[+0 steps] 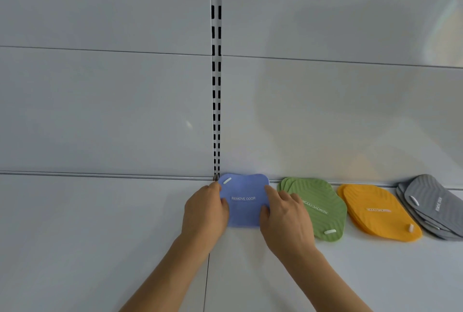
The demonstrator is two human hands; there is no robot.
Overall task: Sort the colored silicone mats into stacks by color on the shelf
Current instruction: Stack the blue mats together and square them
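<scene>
1. Head view looks down on a white shelf [100, 224] with a slotted upright [216, 86] running up the back panel.
2. Blue mat [244, 209] lies flat at the back of the shelf, just right of the upright's foot, its "REMOVE ODOR" text facing the person. Whether more blue mats lie under it, cannot tell.
3. Left hand [204, 214] grips the mat's left edge, fingers curled over it.
4. Right hand [283, 216] holds the right edge, thumb and fingers bent onto the mat. Both hands sit narrow, bracketing the mat between them.
5. To the right, in a row along the back: green stack [323, 209], several mats slightly fanned; orange stack [375, 211]; grey stack [431, 206] at the frame edge, its layers staggered. The right hand overlaps the green stack's left edge in view; contact unclear.
6. Step in hand, as judged: squaring or seating the blue mat as the leftmost colour pile. No loose, unsorted mats show in frame, so the sort looks near its end.
7. Next move likely calls for both hands to let go without dragging the soft mat askew, keeping a gap to the green stack. The fanned green and grey piles may want nudging into line.
</scene>
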